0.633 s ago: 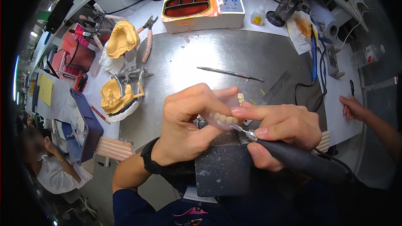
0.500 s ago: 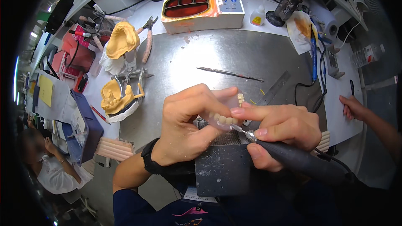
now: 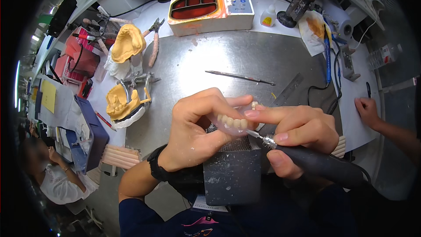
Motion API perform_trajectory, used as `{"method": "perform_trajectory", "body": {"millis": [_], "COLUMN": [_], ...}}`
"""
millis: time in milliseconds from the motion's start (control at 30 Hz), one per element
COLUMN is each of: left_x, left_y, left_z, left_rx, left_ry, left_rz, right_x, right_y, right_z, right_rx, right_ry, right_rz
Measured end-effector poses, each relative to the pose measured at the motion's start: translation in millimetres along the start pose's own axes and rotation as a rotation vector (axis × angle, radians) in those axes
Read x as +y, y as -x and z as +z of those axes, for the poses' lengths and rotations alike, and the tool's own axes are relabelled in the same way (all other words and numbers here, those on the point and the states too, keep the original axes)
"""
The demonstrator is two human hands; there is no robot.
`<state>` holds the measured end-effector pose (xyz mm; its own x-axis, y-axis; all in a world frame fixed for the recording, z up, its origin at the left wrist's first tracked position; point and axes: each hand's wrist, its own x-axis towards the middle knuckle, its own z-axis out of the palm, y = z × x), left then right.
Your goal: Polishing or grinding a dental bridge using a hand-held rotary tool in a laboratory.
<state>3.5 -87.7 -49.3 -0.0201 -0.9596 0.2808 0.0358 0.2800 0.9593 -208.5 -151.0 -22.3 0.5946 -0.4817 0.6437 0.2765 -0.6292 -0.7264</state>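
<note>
My left hand (image 3: 197,127) pinches a denture (image 3: 233,123), a pale pinkish translucent base with a row of cream teeth. My right hand (image 3: 302,136) grips a dark rotary handpiece (image 3: 320,162) by its front end. The handpiece's thin bur (image 3: 254,134) meets or nearly meets the denture's near edge; exact contact is hard to make out. My right index finger rests against the denture. Below the hands lies a dark bench block (image 3: 232,177) with a mesh part and white specks of dust.
A wax heater (image 3: 210,25) stands at the back. On the left are plaster jaw models in an articulator (image 3: 125,101), pliers (image 3: 155,44) and a blue tray (image 3: 93,136). A metal carving tool (image 3: 239,77) and a ruler (image 3: 287,90) lie ahead. Another person's hand (image 3: 367,112) rests at right.
The denture has tilted in my left hand, showing its teeth more. My right hand and the handpiece have shifted slightly right. The other person's hand has moved slightly.
</note>
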Motion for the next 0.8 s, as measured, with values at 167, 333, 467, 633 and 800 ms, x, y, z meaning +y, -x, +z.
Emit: {"method": "perform_trajectory", "body": {"millis": [167,333,467,633,800], "left_x": [0.0,0.3,-1.5,-2.4,-3.7], "left_y": [0.1,1.2,0.5,2.2,1.4], "left_z": [-2.0,-2.7,-2.6,-0.2,-0.6], "left_rx": [-0.013,0.004,-0.002,0.021,0.007], "left_ry": [-0.036,-0.054,-0.055,-0.010,0.028], "left_rz": [0.048,0.047,0.095,0.063,0.069], "right_x": [5.8,8.1,6.4,8.2,9.2], "right_y": [-0.2,0.5,0.0,-1.2,0.4], "right_z": [6.2,9.9,9.5,8.2,6.5], "right_rx": [0.041,0.098,0.093,0.076,0.071], "right_ry": [0.033,0.053,0.050,0.029,0.001], "right_rz": [-0.036,-0.054,-0.038,-0.043,-0.040]}}
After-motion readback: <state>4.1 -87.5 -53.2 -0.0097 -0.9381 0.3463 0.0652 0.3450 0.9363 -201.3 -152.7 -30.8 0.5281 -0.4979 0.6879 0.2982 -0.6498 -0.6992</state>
